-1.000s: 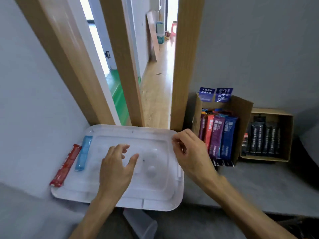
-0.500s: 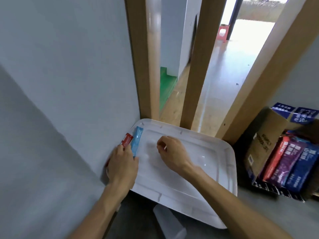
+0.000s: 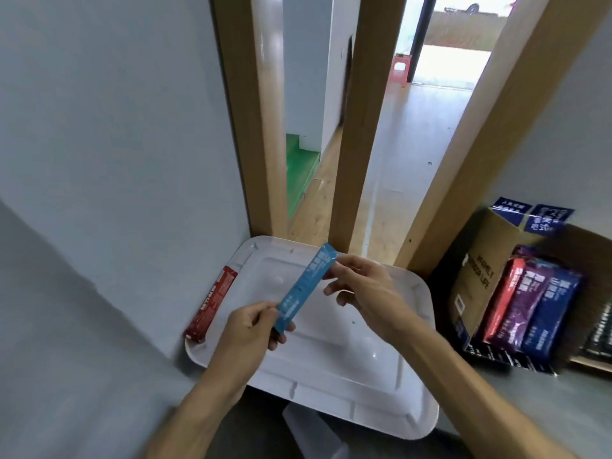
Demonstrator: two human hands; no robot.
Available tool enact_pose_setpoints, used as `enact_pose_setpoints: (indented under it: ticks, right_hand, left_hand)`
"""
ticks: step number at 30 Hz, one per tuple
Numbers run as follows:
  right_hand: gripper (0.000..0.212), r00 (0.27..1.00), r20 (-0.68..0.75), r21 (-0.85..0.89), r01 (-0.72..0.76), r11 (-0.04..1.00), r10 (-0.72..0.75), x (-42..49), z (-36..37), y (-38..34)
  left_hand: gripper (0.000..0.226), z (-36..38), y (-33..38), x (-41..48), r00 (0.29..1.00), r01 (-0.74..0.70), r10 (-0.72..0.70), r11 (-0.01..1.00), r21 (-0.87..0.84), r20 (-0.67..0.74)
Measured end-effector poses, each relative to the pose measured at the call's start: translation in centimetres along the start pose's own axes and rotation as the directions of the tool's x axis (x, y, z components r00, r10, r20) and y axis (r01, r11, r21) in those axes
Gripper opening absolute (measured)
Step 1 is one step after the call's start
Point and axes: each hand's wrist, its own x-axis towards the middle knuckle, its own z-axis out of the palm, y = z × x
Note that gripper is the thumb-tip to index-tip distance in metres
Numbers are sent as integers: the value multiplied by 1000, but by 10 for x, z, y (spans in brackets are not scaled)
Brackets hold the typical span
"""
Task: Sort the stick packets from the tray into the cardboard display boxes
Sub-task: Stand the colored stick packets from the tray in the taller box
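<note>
Holding blue packet (image 3: 306, 289) above tray (image 3: 381, 392): my left hand (image 3: 245, 329) pinches its lower end, right hand (image 3: 367, 289) the upper, likely orienting it for the display box (image 3: 477, 270). Red packet (image 3: 212, 304) lies along tray's left edge.

Grey walls (image 3: 116, 127); wooden posts (image 3: 357, 127); sunlit floor (image 3: 414, 144).

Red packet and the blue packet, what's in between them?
Only bare white tray between the red packet and the blue packet, in the head view.
</note>
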Motion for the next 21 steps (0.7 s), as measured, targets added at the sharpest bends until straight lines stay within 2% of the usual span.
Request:
enact_pose_setpoints:
  ticks: [5, 12, 16, 19, 21]
  right_hand:
    - [22, 999, -27, 115, -39, 993, 43, -23, -32, -10]
    - [14, 984, -164, -55, 62, 997, -70, -64, -81, -9]
    - [13, 972, -206, -90, 94, 991, -111, -92, -111, -2]
    - [12, 941, -303, -66, 136, 989, -150, -107, -133, 1]
    - [11, 911, -376, -49, 163, 985, -170, -116, -149, 1]
  left_hand:
    - [21, 32, 6, -13, 994, -7, 4, 1000, 30, 107]
    - [13, 64, 12, -24, 971, -109, 96, 993, 46, 219]
    - [10, 94, 15, -25, 950, -198, 140, 961, 195, 278]
    - [10, 125, 19, -29, 916, -327, 206, 880, 344, 343]
    - [10, 148, 25, -34, 890, -404, 262, 832, 379, 373]
